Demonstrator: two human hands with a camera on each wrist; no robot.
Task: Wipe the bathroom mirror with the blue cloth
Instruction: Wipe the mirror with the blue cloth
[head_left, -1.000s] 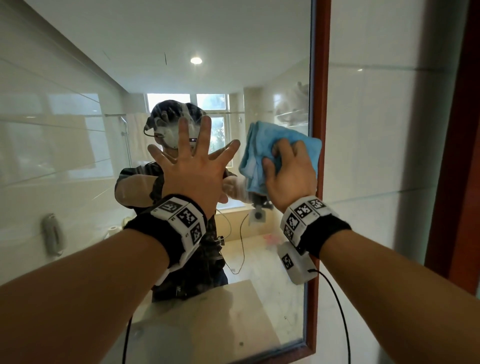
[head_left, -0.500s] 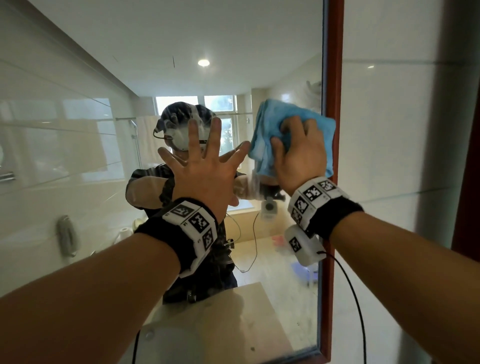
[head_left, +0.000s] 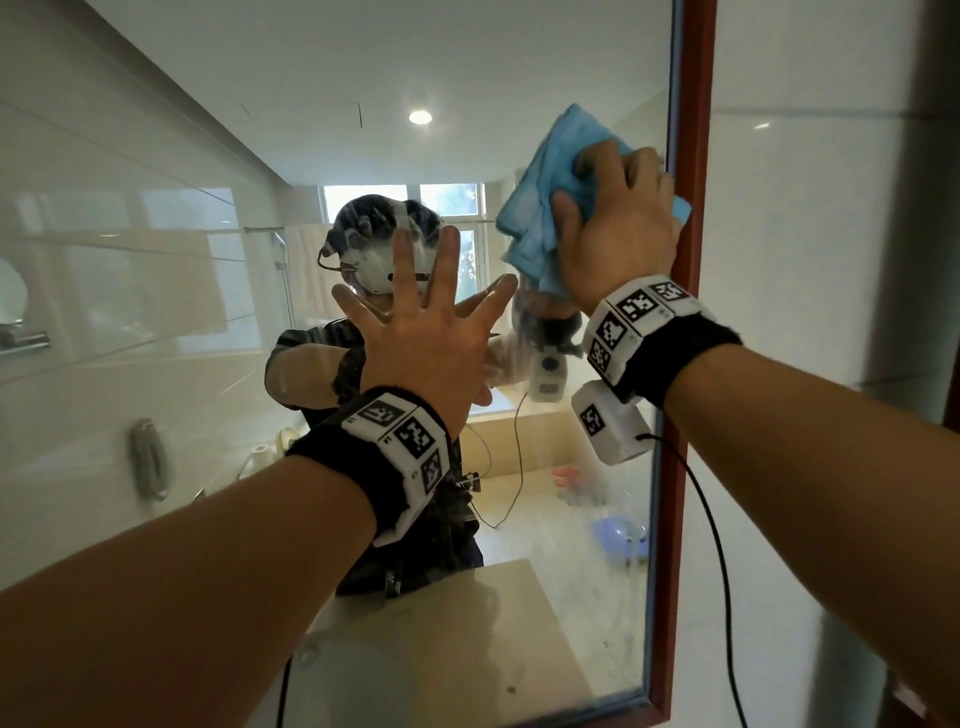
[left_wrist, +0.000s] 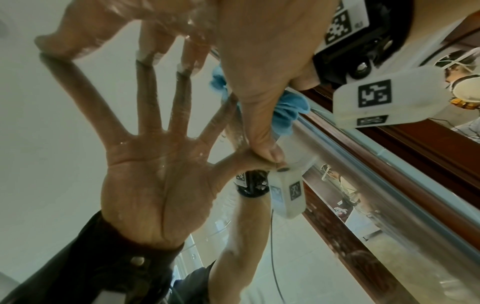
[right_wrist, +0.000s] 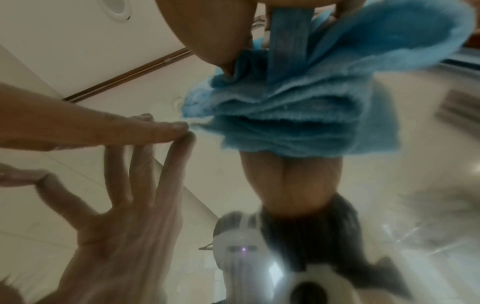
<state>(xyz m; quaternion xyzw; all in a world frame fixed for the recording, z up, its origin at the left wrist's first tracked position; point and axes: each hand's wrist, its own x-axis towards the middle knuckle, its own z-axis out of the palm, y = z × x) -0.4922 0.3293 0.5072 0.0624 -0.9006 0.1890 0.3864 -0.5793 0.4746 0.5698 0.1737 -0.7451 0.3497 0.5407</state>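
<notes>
The right hand (head_left: 621, 228) — fingers curled into the blue cloth (head_left: 540, 208) — has climbed the mirror (head_left: 208, 312) beside its red frame (head_left: 688, 364), so wiping progresses upward, while the left hand (head_left: 426, 332) stays splayed flat, holding nothing.

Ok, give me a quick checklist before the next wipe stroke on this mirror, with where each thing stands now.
1. Cloth gripped by the right hand: ok, fingers curl into it.
2. Cloth against the mirror glass: ok, bunched folds press on it in the right wrist view.
3. Left hand bracing: ok, flat on the glass with fingers spread.
4. Left hand clear of the cloth's path: not ok, its fingertips sit right beside the cloth's lower edge.
5. Room at the frame: not ok, cloth already meets the right edge.
6. Lower right glass clean: not ok, hazy smears show there.
</notes>
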